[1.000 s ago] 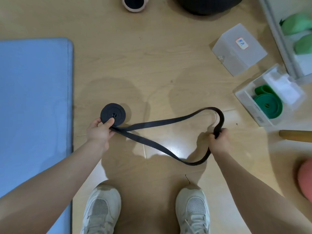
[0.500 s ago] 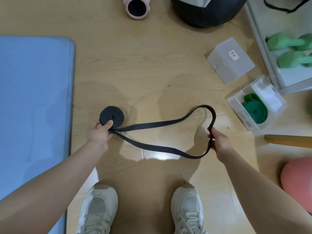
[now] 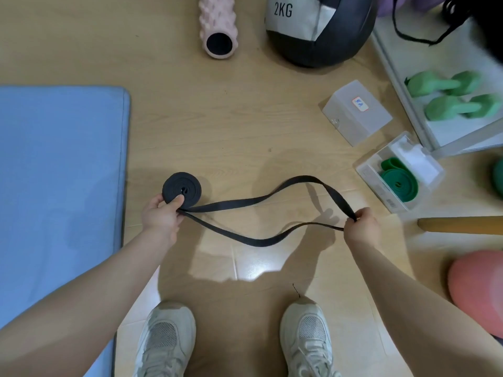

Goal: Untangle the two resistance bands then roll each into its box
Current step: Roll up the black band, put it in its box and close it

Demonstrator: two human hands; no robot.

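A black resistance band (image 3: 255, 200) is partly wound into a flat coil (image 3: 181, 190), and its loose loop trails to the right above the wooden floor. My left hand (image 3: 163, 214) grips the coil with the thumb pressed on its face. My right hand (image 3: 360, 224) pinches the far end of the loose loop. A green band (image 3: 398, 183) lies rolled inside an open clear box (image 3: 366, 172) at the right. A second clear box (image 3: 356, 115) with a small label stands behind it, shut.
A blue mat (image 3: 60, 191) covers the floor at left. A pink foam roller (image 3: 217, 28) and a 2 kg medicine ball (image 3: 318, 34) lie at the back. Green dumbbells (image 3: 446, 96) sit on a white rack at right. A wooden stick (image 3: 462, 225) and a pink ball (image 3: 479, 292) lie near my right arm. My shoes (image 3: 236, 341) are below.
My right hand has shifted its hold to the tip of the loop and drawn it out to the right. The camera has tilted up, showing more of the back of the floor.
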